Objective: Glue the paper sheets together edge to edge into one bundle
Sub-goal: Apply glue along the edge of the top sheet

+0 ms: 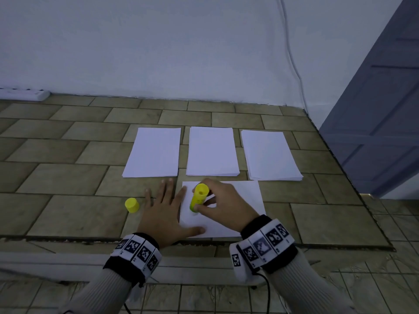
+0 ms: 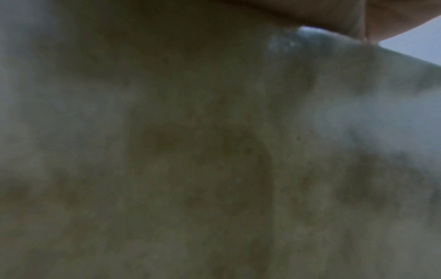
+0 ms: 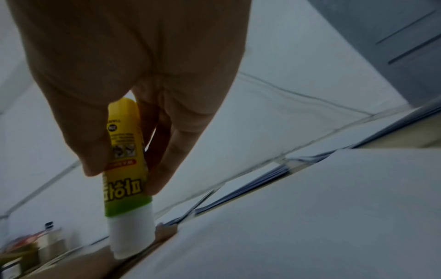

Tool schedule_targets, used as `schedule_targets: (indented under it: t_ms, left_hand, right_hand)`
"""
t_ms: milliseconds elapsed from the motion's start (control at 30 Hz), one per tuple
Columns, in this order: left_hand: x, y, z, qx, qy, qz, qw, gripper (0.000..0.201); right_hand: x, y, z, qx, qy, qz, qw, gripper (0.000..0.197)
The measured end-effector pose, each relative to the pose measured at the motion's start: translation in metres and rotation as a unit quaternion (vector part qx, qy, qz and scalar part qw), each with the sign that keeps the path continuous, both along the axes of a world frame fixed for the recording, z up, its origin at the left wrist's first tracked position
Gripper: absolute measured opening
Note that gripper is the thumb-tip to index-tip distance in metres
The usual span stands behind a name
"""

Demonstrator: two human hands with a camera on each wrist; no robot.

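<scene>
A single white sheet (image 1: 238, 205) lies on the tiled surface in front of me. My right hand (image 1: 217, 200) pinches a yellow glue stick (image 1: 198, 197), uncapped, with its white tip (image 3: 130, 237) down on the sheet's left edge. My left hand (image 1: 167, 207) lies flat, fingers spread, pressing the sheet's left side with thumb and palm. The glue's yellow cap (image 1: 132, 205) stands to the left of that hand. Three white paper stacks lie behind: left (image 1: 153, 152), middle (image 1: 212, 151), right (image 1: 271, 155). The left wrist view is blurred and shows only the tiled surface.
The tiled ledge (image 1: 68, 173) ends in a front edge just under my wrists and a right edge beside the right stack. A white wall with a cable (image 1: 292, 57) stands behind. A power strip (image 1: 25, 94) lies at the far left. A grey door (image 1: 385, 109) is at the right.
</scene>
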State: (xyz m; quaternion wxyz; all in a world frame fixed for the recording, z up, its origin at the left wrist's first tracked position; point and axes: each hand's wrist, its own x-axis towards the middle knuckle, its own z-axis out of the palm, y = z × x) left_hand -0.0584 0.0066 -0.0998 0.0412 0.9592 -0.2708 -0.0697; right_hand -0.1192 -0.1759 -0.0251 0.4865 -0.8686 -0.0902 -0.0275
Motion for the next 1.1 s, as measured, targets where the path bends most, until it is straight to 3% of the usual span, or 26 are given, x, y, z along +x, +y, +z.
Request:
schedule_targets:
  t_ms: [300,500,900,1100]
  left_hand:
    - [0.003,0.003,-0.007,-0.011,-0.006,-0.047,0.999,0.125]
    - [0.003,0.004,-0.004,-0.021,-0.012,-0.045,0.999,0.135]
    - [0.003,0.004,0.000,-0.002,-0.004,-0.027,1.000,0.143]
    - [0.001,0.002,0.003,-0.010,-0.002,-0.008,1.000,0.138]
  right_hand:
    - [0.006,0.020,-0.011,-0.095,0.030,0.092,0.991,0.033]
    - [0.024,0.016,-0.005,-0.105,0.000,0.108,0.989,0.021]
    - [0.084,-0.006,-0.001,-0.129,0.035,0.012,0.991,0.024]
    - [0.060,-0.019,0.004,-0.088,0.046,-0.008,0.995,0.021]
